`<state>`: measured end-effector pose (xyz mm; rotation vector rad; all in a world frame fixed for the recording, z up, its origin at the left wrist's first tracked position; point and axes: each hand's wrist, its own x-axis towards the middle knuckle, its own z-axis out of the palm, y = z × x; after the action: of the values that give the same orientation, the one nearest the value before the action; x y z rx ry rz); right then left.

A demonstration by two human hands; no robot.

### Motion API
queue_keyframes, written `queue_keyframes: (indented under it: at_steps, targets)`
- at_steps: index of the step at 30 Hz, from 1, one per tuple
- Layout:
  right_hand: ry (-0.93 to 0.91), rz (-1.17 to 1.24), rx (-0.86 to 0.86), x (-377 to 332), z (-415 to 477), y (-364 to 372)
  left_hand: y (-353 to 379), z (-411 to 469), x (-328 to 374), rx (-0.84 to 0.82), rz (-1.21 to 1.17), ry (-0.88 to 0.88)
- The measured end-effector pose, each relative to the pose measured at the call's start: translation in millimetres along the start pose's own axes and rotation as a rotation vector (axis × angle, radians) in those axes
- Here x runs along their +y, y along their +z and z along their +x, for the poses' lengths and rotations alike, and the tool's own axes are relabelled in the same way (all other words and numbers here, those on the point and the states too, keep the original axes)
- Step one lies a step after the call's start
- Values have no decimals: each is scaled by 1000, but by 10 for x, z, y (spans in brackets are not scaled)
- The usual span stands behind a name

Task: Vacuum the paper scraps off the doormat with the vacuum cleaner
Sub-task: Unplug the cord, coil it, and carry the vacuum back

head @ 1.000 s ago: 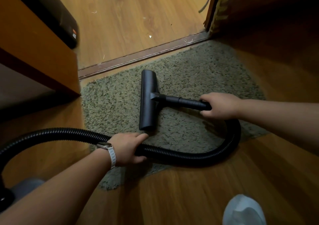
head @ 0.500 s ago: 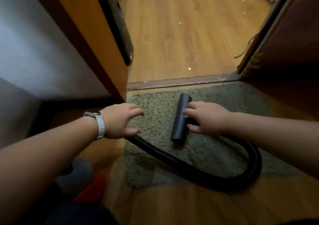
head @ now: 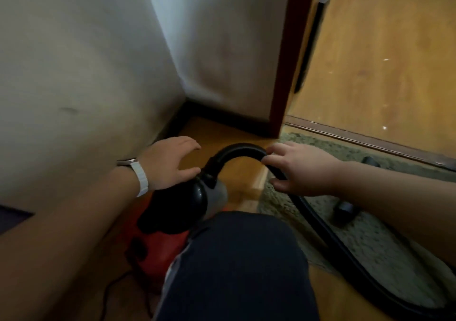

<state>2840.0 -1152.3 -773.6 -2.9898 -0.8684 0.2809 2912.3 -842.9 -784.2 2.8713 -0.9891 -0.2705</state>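
Observation:
The vacuum cleaner (head: pixel 202 197), red below with a black and grey top, stands on the wood floor by the wall corner. Its black hose (head: pixel 237 149) arches up from the top and runs right across the olive shaggy doormat (head: pixel 370 237). My left hand (head: pixel 167 163), with a white watch strap, hovers open just left of the hose joint, thumb close to it. My right hand (head: pixel 301 170) reaches over the hose where it bends down; fingertips touch it and the thumb is spread below. The two ends of the black floor nozzle (head: pixel 345 209) show on the mat, either side of my right forearm.
My knee in dark trousers (head: pixel 234 266) fills the lower middle. White walls meet in a corner ahead, with a dark door frame (head: pixel 283 74) to their right. Beyond the threshold strip (head: pixel 370 140) lies wood floor with small white scraps (head: pixel 384 127). A thin cord (head: pixel 111 288) trails at the lower left.
The view has swung left from the mat to the vacuum body. My right hand let go of the nozzle tube and moved to the hose; my left hand moved toward the vacuum's top.

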Motion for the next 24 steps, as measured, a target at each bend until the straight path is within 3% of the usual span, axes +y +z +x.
queue_keyframes:
  at_steps: [9,16,24]
  targets:
    - [-313,-18,19,-892,1020,-5,390,-895,-648,-54,-231,-248]
    - [-620,-107,-25,-1470,1482,183,878,-1469,-766,-101,-246,-191]
    - [-783,-70,13,-1611,1758,496,1441,-1713,-958,-105,-71,-34]
